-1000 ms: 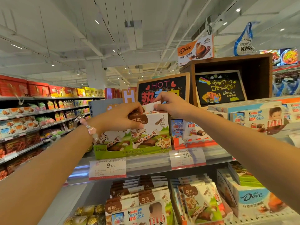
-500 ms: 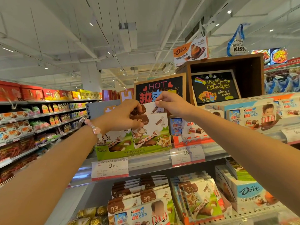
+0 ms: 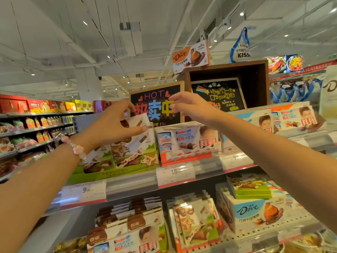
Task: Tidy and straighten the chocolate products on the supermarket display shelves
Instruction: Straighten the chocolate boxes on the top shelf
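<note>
Supermarket aisle, white ceiling overhead, stocked shelves along the left wall. Upper display shelf (image 3: 131, 187) fitted with price tags (image 3: 176, 175) along its front edge.

Left hand (image 3: 111, 128): raised to the upper shelf, fingers (image 3: 140, 129) and thumb pinching the top edge of a white cow-print chocolate box (image 3: 135, 145). Box upright, leaning slightly, seated in a green display tray (image 3: 102, 173) at the left end of that shelf. Beaded bracelet (image 3: 77, 148) on the left wrist.

Right hand (image 3: 189, 105): in the air above the red-and-white Kinder boxes (image 3: 187, 141), fingers loosely spread, grasping nothing, apart from every product. Kinder boxes just beside the cow-print box, to its right.

Behind both hands: black "HOT" chalkboard sign (image 3: 156, 101). Beside it, to the right, a wooden cube (image 3: 229, 70).

Lower shelf: more cow-print and Kinder packs, plus a Dove box (image 3: 253, 214) at right under green flat boxes (image 3: 251, 189).
</note>
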A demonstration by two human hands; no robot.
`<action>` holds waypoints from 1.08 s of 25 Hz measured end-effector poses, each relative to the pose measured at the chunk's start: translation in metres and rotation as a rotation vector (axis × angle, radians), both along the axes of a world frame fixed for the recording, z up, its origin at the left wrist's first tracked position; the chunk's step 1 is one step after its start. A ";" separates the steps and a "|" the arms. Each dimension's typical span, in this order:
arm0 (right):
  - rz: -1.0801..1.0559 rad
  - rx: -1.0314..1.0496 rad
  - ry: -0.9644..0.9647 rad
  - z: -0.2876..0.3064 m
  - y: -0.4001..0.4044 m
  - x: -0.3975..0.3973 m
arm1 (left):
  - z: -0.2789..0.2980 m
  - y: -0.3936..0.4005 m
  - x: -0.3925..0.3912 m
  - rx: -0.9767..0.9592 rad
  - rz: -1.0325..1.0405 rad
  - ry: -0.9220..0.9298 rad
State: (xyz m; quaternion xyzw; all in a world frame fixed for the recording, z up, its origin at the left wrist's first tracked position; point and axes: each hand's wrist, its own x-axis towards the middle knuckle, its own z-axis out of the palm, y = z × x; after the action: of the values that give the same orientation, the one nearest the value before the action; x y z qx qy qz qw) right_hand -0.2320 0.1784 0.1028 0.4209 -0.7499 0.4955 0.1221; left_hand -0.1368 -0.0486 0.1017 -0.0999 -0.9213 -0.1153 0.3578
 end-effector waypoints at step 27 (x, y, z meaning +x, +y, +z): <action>-0.294 0.655 0.374 -0.007 0.290 -0.159 | -0.008 0.285 -0.131 -0.203 0.122 -0.267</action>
State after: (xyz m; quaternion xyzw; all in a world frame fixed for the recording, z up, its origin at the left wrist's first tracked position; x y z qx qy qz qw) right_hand -0.3915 0.4682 0.0962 0.4088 -0.8852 0.1225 0.1852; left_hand -0.2680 0.2363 0.0933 -0.0632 -0.9719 -0.0121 0.2266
